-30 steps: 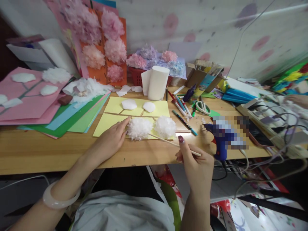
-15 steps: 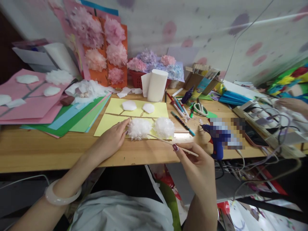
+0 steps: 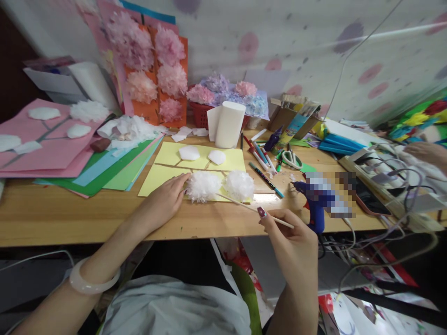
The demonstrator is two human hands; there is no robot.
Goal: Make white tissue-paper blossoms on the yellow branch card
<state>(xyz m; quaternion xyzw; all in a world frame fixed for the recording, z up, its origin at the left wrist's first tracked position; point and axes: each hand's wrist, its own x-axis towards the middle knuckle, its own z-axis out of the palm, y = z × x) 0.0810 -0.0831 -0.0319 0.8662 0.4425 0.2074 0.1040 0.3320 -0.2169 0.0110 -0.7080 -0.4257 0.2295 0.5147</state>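
My right hand (image 3: 292, 239) is closed in a pinch around a thin wooden stick (image 3: 240, 203). The stick's far end meets the edge of a fluffy white paper pompom (image 3: 202, 187). My left hand (image 3: 168, 197) lies fairly flat at the left side of that pompom, fingers stretched out over the yellow paper sheet (image 3: 151, 179). A second white pompom (image 3: 239, 185) sits just to the right on the same sheet. Brown lines run across the sheet, and two flat white paper pieces, a left one (image 3: 189, 153) and a right one (image 3: 217, 157), lie on its upper part.
A blue glue gun (image 3: 316, 200) rests to the right, near a phone (image 3: 372, 200) and a power strip (image 3: 380, 179) with tangled cables. Markers (image 3: 266, 179) and scissors (image 3: 292, 159) lie beyond the sheet. Coloured papers (image 3: 92, 179) are stacked left. Another person's hand (image 3: 426, 153) shows far right.
My right hand and the stick have shifted slightly right and down. The left hand stays beside the pompom, and the whole view has moved a little.
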